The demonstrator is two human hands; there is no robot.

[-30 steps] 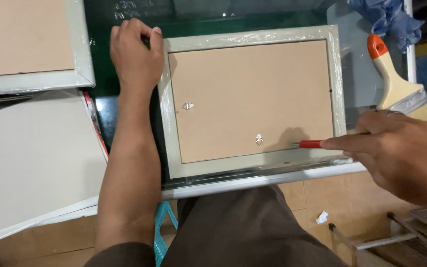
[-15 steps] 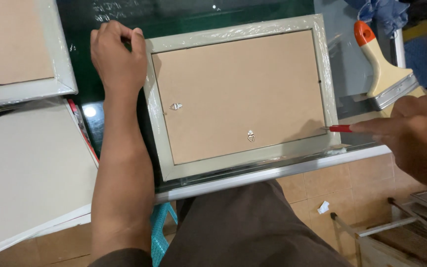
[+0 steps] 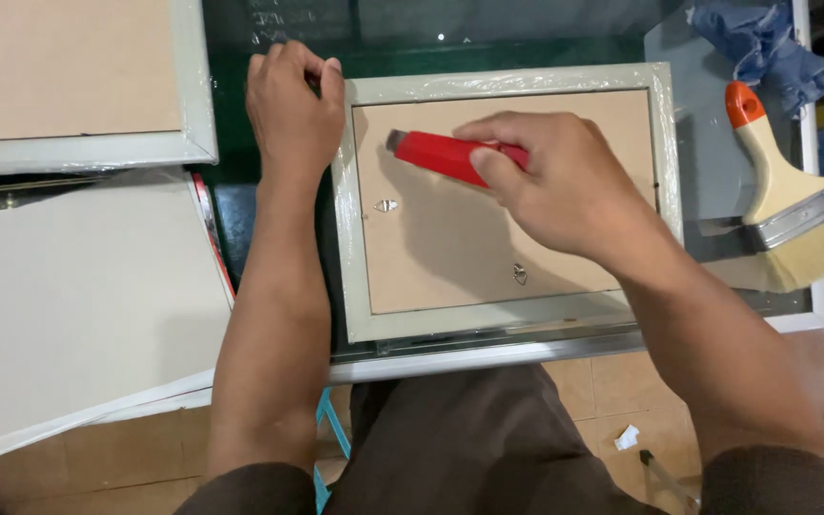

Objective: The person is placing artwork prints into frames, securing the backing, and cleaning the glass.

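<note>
On the desk (image 3: 736, 191), a plastic-wrapped picture frame (image 3: 507, 191) lies face down; the left hand (image 3: 293, 114) pins its far-left corner, grip closed on the edge. The right hand (image 3: 545, 181) holds a red cutter (image 3: 441, 153) over the backing, apparently mid-trim; cutting calls for a steady, shallow blade.

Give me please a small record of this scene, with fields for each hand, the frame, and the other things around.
left hand: grips the upper left corner of the picture frame
right hand: holds a red utility knife over the frame's back, tip pointing left
picture frame: pale grey-green, face down, wrapped in clear film, brown backing board with two small metal hangers
paintbrush: right of the frame, orange-tipped handle, lying flat
blue cloth: top right corner
second frame: top left, also face down
white board: lower left
</note>
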